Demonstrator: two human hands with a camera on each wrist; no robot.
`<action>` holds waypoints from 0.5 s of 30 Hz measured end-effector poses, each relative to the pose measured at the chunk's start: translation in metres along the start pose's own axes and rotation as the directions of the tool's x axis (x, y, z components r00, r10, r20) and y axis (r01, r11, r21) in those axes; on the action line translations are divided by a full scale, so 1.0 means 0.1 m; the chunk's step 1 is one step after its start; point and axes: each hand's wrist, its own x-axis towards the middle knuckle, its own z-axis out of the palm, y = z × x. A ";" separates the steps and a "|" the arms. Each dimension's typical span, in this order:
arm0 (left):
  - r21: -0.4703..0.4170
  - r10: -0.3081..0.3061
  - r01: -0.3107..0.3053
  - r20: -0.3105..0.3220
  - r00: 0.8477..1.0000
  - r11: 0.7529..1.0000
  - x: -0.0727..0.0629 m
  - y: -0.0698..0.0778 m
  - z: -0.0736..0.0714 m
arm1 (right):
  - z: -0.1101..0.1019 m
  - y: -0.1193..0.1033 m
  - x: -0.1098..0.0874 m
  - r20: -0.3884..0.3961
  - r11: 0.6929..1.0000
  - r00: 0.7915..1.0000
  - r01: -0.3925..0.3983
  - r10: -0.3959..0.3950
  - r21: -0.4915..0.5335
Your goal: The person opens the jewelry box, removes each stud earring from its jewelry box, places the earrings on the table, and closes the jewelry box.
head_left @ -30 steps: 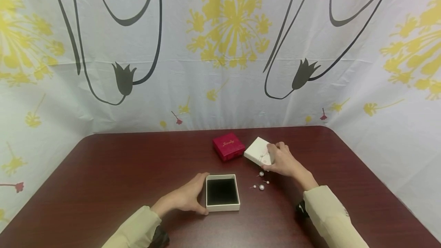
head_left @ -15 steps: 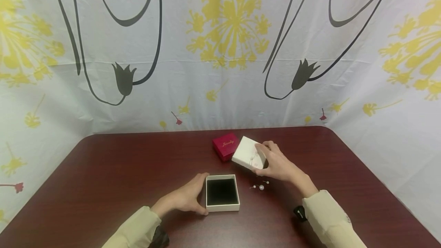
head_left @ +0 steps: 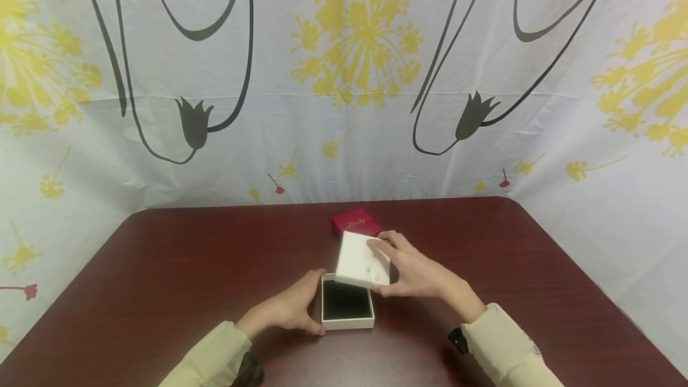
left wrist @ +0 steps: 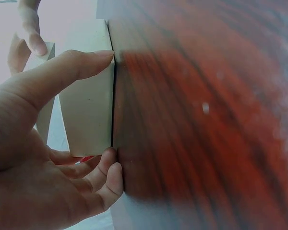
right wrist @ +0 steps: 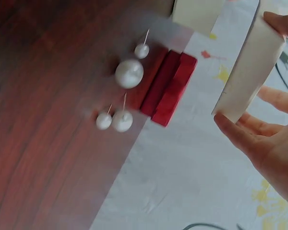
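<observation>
A white cardboard box base (head_left: pixel 347 324) with a black lining sits on the table near its middle. My left hand (head_left: pixel 289 308) grips its left side, thumb at the near corner and fingers at the far one, as the left wrist view also shows. My right hand (head_left: pixel 421 272) holds the white box lid (head_left: pixel 356 255), which has a faint print on top, between thumb and fingers. The lid is tilted above the base and overlaps its far edge in the head view. Several pearl stud earrings (right wrist: pixel 129 74) lie on the table, hidden behind the right hand in the head view.
Behind the lid stands a red jewelry box (head_left: pixel 356 220) with gold lettering, partly covered by the lid in the head view. The dark reddish wooden table (head_left: pixel 215 255) meets a white curtain (head_left: pixel 242 76) with printed flowers at its far edge.
My right hand has carried the lid leftward and toward me, from beside the red box to above the base. The left hand and the base have stayed in place.
</observation>
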 end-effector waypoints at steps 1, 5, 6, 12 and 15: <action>-0.001 0.000 0.000 0.000 1.000 1.000 0.00 0.00 0.00 | 0.00 -0.02 0.01 0.009 1.000 1.000 0.009 -0.009 0.002; 0.001 -0.001 0.001 0.002 1.000 1.000 0.00 0.01 0.00 | 0.02 -0.10 0.01 0.047 1.000 0.999 0.020 -0.020 0.013; -0.004 -0.002 0.002 0.002 1.000 1.000 0.00 0.01 0.00 | 0.03 -0.11 0.01 0.056 1.000 0.998 0.019 -0.020 0.020; -0.016 -0.036 0.036 0.024 0.999 0.999 0.00 0.02 -0.01 | 0.07 -0.18 0.00 0.109 0.998 0.994 0.013 -0.020 0.057; -0.016 -0.051 0.052 0.035 0.998 0.999 0.00 0.02 -0.01 | 0.09 -0.21 -0.01 0.144 0.997 0.989 0.003 -0.014 0.074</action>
